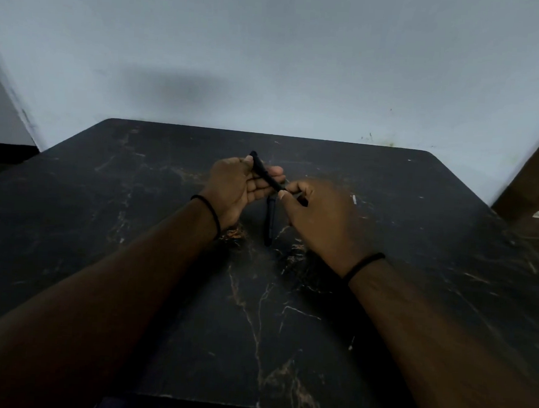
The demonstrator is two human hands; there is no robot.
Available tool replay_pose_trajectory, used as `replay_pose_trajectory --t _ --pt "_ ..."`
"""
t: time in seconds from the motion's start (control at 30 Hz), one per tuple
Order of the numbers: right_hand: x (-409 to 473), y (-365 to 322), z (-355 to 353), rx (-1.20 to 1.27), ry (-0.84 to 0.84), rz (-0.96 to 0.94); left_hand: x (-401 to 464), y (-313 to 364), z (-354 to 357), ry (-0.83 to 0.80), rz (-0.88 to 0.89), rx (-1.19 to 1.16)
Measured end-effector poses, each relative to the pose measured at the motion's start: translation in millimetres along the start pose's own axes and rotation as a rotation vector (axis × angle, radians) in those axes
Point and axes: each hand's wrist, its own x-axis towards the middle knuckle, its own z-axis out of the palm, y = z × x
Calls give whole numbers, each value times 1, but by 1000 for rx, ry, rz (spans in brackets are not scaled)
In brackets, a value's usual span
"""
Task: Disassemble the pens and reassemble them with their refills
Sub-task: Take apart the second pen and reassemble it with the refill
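**Mid-job on 1 pen, another waiting on the worktop**

We judge the task to be in its middle stretch. Our left hand (236, 186) curls its thumb and fingers round a black pen barrel (264, 172), held slanting above the worktop (417, 244). Our right hand (318, 213) pinches something thin at the barrel's lower end; it looks like the refill (289, 188) or the tip section, though blur and dim light keep us from saying which, or whether it is going in or coming out. So both grips are closed on parts of the same pen.

A 2nd dark pen (270, 219) lies on the worktop just beneath the hands, apparently whole; whether it has been done we cannot tell. A small pale piece (354, 199) lies to the right, too small to identify.

We see no containers.
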Motion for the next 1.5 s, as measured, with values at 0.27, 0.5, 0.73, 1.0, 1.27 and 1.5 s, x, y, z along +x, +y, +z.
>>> replay_pose_trajectory --t 0.27,0.5,0.73,1.0,1.27,1.5 --pt "3 8 7 -4 76 17 3 -2 -2 -17 101 154" --pt "3 11 6 43 115 63 0 -12 7 54 185 309" --pt "-4 8 10 21 182 32 -6 -10 12 42 202 299" --pt "3 2 3 -26 111 69 -3 0 9 27 267 304" --pt "4 3 1 -74 -12 216 13 -9 -19 272 328 928" --pt "3 -9 10 -281 -107 239 10 -16 -18 246 359 1148"
